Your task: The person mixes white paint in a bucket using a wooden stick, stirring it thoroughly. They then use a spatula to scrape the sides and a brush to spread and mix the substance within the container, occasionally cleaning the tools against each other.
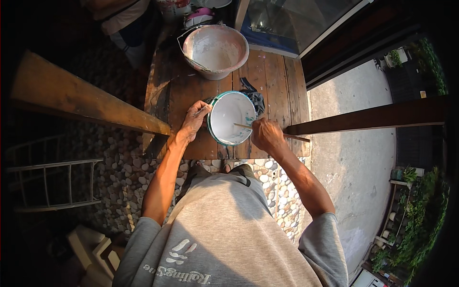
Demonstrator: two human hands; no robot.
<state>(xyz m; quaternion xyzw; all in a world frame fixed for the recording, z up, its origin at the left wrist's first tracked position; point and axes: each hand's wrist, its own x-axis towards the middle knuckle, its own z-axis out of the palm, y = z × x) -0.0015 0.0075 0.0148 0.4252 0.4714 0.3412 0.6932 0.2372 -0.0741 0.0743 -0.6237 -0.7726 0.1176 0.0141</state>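
A teal-rimmed bucket of white paint (227, 115) rests on the wooden table (181, 91), with teal streaks inside its right side. My left hand (194, 118) grips the bucket's left rim. My right hand (267, 134) is wrapped round a thin wooden stick (243, 126) whose lower part reaches into the bucket; the stick's tip is in the white. Just behind the bucket lies a dark crumpled cloth (252, 93). Farther back stands a wide pale bucket (214, 48) with a metal handle and dried white residue inside.
Wooden posts (81, 91) (363, 115) stand either side. A glass pane (272, 24) adjoins the table's back. A ladder (67, 165) is at left, over pebbled flooring (119, 186). Another person's legs (119, 28) show at upper left. Plants (409, 229) line the pavement (351, 143).
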